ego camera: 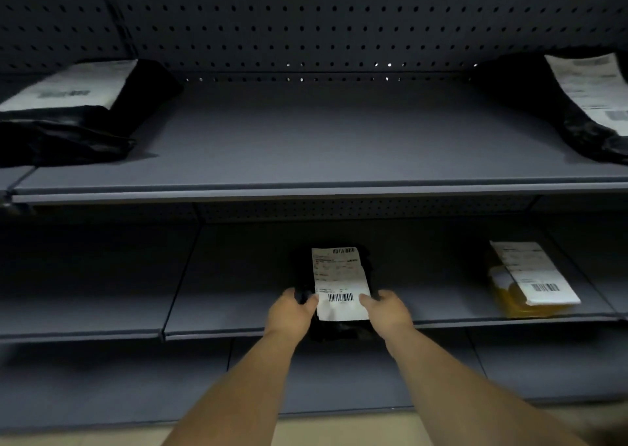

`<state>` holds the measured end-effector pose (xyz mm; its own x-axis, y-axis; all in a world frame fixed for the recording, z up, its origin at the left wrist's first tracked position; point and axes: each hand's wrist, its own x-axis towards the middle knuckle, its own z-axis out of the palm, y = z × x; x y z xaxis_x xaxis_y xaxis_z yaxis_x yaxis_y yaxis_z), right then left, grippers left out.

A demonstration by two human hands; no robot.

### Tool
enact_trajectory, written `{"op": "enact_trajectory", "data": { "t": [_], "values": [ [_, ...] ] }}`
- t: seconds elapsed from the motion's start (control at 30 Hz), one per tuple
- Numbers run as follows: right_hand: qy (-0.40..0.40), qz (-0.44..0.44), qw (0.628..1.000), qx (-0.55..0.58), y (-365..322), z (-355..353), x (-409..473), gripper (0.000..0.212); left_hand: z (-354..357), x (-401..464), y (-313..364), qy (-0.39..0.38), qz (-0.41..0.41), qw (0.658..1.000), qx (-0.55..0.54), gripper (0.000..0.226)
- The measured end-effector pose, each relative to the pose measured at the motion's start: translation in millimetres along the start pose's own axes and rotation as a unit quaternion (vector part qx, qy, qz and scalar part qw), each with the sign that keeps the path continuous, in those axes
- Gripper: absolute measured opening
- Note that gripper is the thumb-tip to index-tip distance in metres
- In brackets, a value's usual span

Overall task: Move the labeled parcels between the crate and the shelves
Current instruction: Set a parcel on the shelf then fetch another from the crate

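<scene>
A black parcel with a white barcode label [339, 282] lies on the middle shelf [238, 323], its near end over the shelf's front edge. My left hand [292, 313] grips its left side and my right hand [387, 311] grips its right side. A yellow parcel with a white label [533, 282] lies further right on the same shelf. On the upper shelf [323, 146], a black labeled parcel [74, 112] sits at the left and another black labeled parcel [577, 105] at the right. No crate is in view.
Dark grey metal shelving with a perforated back panel [323, 20] fills the view. A lower shelf [136, 388] runs beneath my forearms. A strip of tan floor [306, 432] shows at the bottom.
</scene>
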<state>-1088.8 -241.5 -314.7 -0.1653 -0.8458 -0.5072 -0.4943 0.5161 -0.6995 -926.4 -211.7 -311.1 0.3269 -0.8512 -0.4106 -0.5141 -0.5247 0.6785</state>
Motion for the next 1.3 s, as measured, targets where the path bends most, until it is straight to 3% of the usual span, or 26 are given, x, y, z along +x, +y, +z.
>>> {"op": "enact_trajectory", "data": {
  "t": [0.2, 0.47, 0.7, 1.03, 1.3],
  "values": [
    [-0.062, 0.100, 0.978, 0.174, 4.6, 6.4, 27.5, 0.048, 19.0, 25.1, 0.7, -0.041, -0.132, 0.954, -0.265, 0.058],
    [-0.086, 0.110, 0.962, 0.236, 8.3, 7.5, 35.8, 0.028, 26.0, 36.7, -4.7, -0.047, -0.184, 0.924, -0.333, 0.070],
    [-0.107, 0.055, 0.964, 0.238, 5.5, 7.2, 18.7, 0.036, 7.5, 24.3, -10.3, -0.046, -0.125, 0.927, -0.350, 0.066],
    [-0.130, -0.006, 0.935, 0.330, 2.5, 2.9, -36.6, 0.027, -28.7, -24.3, -20.1, -0.036, -0.035, 0.930, -0.364, 0.031],
    [-0.151, -0.042, 0.922, 0.354, 15.8, -2.0, -67.1, 0.030, -38.3, -54.8, -34.1, -0.044, 0.004, 0.925, -0.379, 0.037]
  ]
}}
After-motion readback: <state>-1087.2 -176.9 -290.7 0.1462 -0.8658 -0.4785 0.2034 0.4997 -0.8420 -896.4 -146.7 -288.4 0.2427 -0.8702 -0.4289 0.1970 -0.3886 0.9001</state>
